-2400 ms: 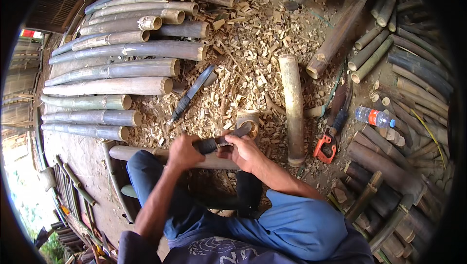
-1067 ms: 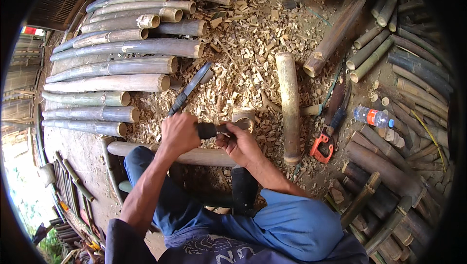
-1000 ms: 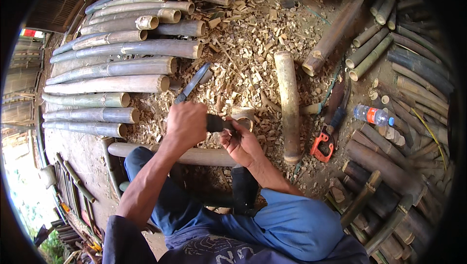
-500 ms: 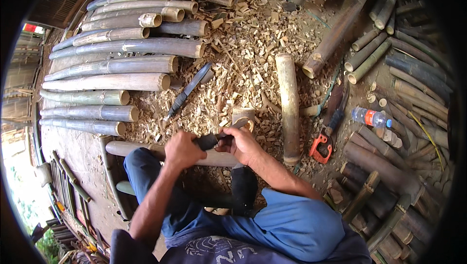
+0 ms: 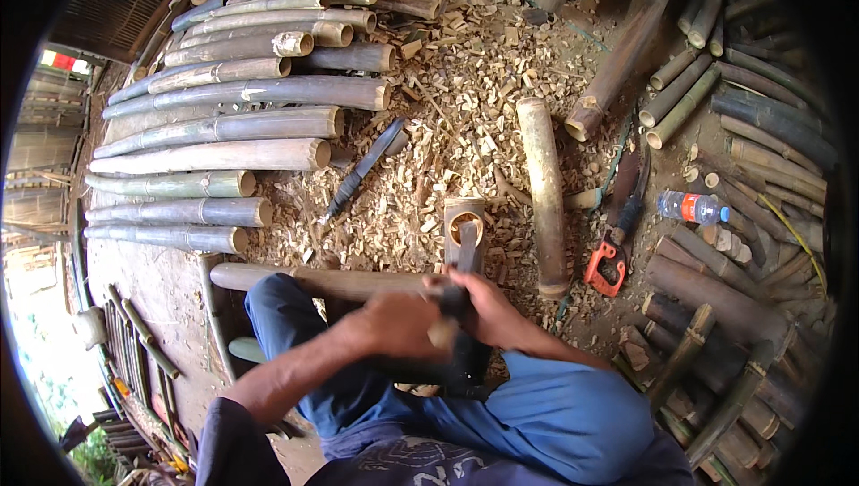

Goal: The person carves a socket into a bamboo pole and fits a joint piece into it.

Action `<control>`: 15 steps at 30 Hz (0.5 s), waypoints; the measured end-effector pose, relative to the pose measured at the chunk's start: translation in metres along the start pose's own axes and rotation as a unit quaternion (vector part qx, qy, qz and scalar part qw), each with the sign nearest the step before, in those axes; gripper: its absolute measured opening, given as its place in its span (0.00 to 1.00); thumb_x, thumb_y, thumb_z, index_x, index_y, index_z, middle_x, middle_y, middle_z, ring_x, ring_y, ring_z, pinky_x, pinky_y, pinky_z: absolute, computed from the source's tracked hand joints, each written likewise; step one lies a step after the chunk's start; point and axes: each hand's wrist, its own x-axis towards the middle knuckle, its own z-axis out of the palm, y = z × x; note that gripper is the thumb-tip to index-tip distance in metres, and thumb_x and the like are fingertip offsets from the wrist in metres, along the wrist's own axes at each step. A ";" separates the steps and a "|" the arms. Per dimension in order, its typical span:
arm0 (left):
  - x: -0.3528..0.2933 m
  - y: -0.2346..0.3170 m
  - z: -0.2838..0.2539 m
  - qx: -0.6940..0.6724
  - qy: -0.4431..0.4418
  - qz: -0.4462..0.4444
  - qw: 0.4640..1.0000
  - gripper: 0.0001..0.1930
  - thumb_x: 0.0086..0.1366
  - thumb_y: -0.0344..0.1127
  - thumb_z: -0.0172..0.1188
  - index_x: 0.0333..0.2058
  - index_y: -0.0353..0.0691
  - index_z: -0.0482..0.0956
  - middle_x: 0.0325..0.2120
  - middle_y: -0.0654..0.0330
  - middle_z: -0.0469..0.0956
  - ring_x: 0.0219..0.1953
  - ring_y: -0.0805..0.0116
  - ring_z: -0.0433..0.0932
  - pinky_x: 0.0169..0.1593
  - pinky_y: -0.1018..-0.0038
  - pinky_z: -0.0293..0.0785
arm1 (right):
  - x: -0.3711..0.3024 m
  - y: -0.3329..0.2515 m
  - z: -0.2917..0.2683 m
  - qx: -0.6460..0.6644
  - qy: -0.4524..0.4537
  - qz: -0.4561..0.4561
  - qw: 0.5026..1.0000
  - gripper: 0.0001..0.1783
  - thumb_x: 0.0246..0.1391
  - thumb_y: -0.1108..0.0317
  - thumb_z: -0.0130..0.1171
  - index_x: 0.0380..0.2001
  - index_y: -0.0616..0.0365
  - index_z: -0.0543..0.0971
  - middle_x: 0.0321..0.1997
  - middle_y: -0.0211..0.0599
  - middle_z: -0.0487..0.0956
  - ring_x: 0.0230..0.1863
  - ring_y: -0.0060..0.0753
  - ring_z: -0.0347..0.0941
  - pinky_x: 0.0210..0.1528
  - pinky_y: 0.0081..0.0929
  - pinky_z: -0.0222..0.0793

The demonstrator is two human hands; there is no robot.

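Observation:
A long tool with a narrow flat metal blade [image 5: 468,243] and a dark handle lies in front of my knees. Its blade points away from me, over the hollow open end of a bamboo piece [image 5: 466,220]. My right hand [image 5: 490,305] is closed around the tool near its handle, with the thumb on the left side. Against the handle from the left is my left hand [image 5: 394,320], smeared by motion, so its grip is unclear. The light butt of the handle shows, blurred, below the two hands. Behind them a bamboo pole [image 5: 313,282] lies crosswise.
Bamboo lengths [image 5: 242,123] lie in rows at left. A black-handled knife [image 5: 362,168] rests on wood chips [image 5: 456,83]. To the right are an upright-lying bamboo [image 5: 542,200], an orange-handled saw [image 5: 606,267], a plastic bottle [image 5: 693,208] and stacked bamboo [image 5: 716,285].
Both hands have moved right and nearer to me with the tool. Its blade has swung from pointing right to pointing away, over the bamboo's open end. The view has shifted slightly.

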 end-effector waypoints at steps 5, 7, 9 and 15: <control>0.062 0.054 -0.005 0.014 0.224 0.272 0.936 0.26 0.55 0.39 0.73 0.52 0.46 0.75 0.51 0.48 0.78 0.57 0.50 0.77 0.54 0.52 0.75 | -0.025 -0.037 -0.056 -0.415 0.059 -0.117 0.900 0.18 0.65 0.62 0.58 0.53 0.59 0.73 0.48 0.42 0.79 0.51 0.34 0.78 0.54 0.33 0.76; 0.115 0.058 -0.009 0.037 0.191 0.253 0.948 0.36 0.53 0.38 0.74 0.61 0.51 0.71 0.60 0.47 0.69 0.66 0.47 0.68 0.59 0.54 0.73 | -0.013 -0.052 -0.060 -0.463 0.150 -0.111 0.866 0.19 0.64 0.63 0.59 0.54 0.59 0.73 0.49 0.43 0.77 0.51 0.35 0.77 0.55 0.35 0.76; 0.159 0.047 -0.005 0.125 0.100 0.160 0.974 0.46 0.50 0.39 0.77 0.68 0.55 0.65 0.61 0.47 0.68 0.62 0.46 0.72 0.60 0.54 0.74 | -0.005 -0.068 -0.060 -0.511 0.213 -0.103 0.826 0.20 0.63 0.63 0.61 0.54 0.59 0.73 0.50 0.43 0.76 0.51 0.36 0.76 0.56 0.36 0.75; 0.179 0.027 -0.009 -0.073 0.239 0.120 0.961 0.46 0.50 0.36 0.77 0.69 0.59 0.65 0.63 0.43 0.64 0.56 0.40 0.76 0.58 0.51 0.78 | -0.005 -0.123 -0.045 -0.682 0.247 -0.015 0.688 0.24 0.60 0.65 0.65 0.56 0.59 0.73 0.54 0.46 0.72 0.52 0.38 0.73 0.58 0.40 0.73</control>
